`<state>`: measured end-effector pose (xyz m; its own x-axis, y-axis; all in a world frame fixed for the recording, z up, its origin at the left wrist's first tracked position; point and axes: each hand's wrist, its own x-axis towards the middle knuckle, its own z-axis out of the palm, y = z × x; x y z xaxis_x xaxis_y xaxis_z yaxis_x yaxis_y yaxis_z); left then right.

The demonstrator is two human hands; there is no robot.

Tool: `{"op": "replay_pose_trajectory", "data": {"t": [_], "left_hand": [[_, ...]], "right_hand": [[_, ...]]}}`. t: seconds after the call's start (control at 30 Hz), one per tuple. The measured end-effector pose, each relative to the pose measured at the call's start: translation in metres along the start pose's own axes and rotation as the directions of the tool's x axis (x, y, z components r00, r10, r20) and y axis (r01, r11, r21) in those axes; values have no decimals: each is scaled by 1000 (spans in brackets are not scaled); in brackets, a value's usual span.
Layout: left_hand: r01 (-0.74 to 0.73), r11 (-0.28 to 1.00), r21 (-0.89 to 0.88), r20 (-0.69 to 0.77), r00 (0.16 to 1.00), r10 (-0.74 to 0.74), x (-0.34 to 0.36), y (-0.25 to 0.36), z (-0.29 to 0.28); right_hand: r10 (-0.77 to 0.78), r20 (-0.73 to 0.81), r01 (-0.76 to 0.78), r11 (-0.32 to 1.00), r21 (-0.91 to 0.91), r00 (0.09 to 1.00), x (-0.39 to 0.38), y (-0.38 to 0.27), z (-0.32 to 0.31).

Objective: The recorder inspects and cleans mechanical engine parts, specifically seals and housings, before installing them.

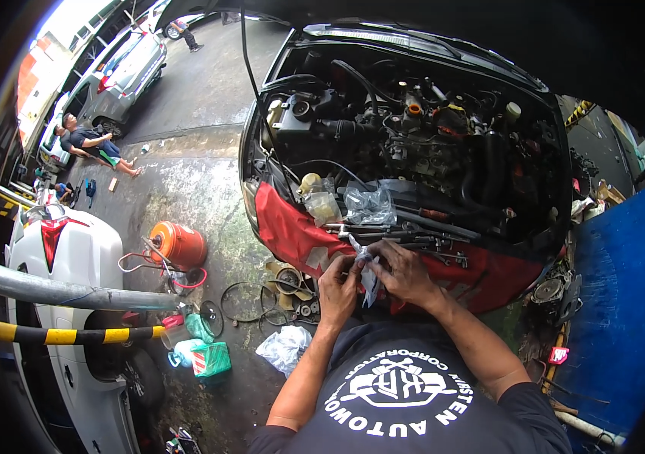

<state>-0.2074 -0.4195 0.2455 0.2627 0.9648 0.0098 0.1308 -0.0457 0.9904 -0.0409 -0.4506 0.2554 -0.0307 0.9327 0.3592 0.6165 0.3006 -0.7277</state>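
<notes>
Looking down from the head view, left hand [337, 286] and right hand [404, 271] both pinch a small clear plastic bag [368, 272] between them, hanging upright above the red fender cover [292, 231], equally near both

An orange tank [179, 244] stands near 1 green carton [211, 359] on wet concrete.

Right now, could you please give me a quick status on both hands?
Left hand and right hand together gripping small clear plastic bag. Over red cloth on car front. Tools close ahead.
</notes>
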Motion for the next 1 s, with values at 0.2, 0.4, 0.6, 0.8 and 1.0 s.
{"op": "replay_pose_trajectory", "data": {"t": [0.2, 0.4, 0.6, 0.8, 1.0], "left_hand": [[4, 996, 90, 0, 1000, -4, 0, -4, 1], [26, 998, -60, 2, 1000, -26, 5, -10, 3], [68, 972, -226, -4, 998, -70, 9, -14, 7], [8, 971, -240, -71, 997, -26, 9, -17, 7], [-60, 998, -6, -15, 998, 60, 4, -10, 4]], "right_hand": [[-65, -9, 64, 990, -128, 998, 6, -5, -5], [40, 83, -40, 999, 4, 996, 14, -6, -7], [135, 27, -136, 991, 20, 990, 22, -9, 5], [107, -142, -114, 992, -46, 984, 23, -10, 27], [239, -194, -245, 969, -9, 951, 23, 4, 31]]}}
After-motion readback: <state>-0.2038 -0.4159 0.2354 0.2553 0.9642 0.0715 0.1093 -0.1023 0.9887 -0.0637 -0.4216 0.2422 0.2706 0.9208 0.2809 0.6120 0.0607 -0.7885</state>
